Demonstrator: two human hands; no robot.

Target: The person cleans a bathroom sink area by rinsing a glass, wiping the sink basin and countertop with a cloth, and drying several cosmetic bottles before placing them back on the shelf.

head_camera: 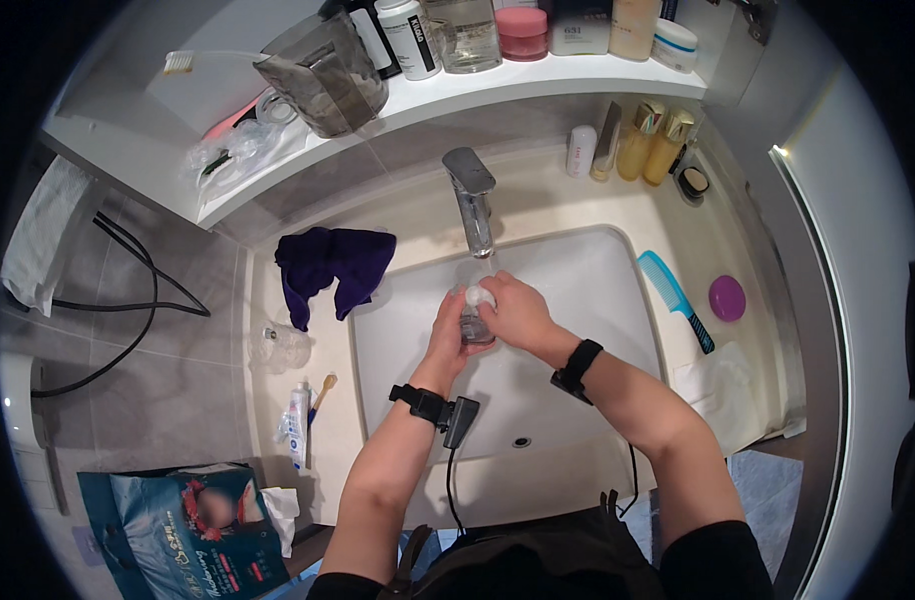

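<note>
Under the chrome faucet (pixel 472 202), both hands meet over the white sink basin (pixel 577 390). My left hand (pixel 446 330) grips a small clear container (pixel 474 328), probably a cup or jar, from its left side and below. My right hand (pixel 521 309) pinches a small white object (pixel 478 295) at the container's top; whether it is a lid or a wad of something cannot be made out. Water appears to run from the spout just above the fingers. Part of the container is hidden by my hands.
A dark purple cloth (pixel 330 262) drapes the counter's left side, near a clear textured cup (pixel 280 346) and a toothpaste tube (pixel 298 424). At right are a blue comb (pixel 671 289) and several bottles (pixel 637 142). A shelf (pixel 442 94) with toiletries overhangs the back.
</note>
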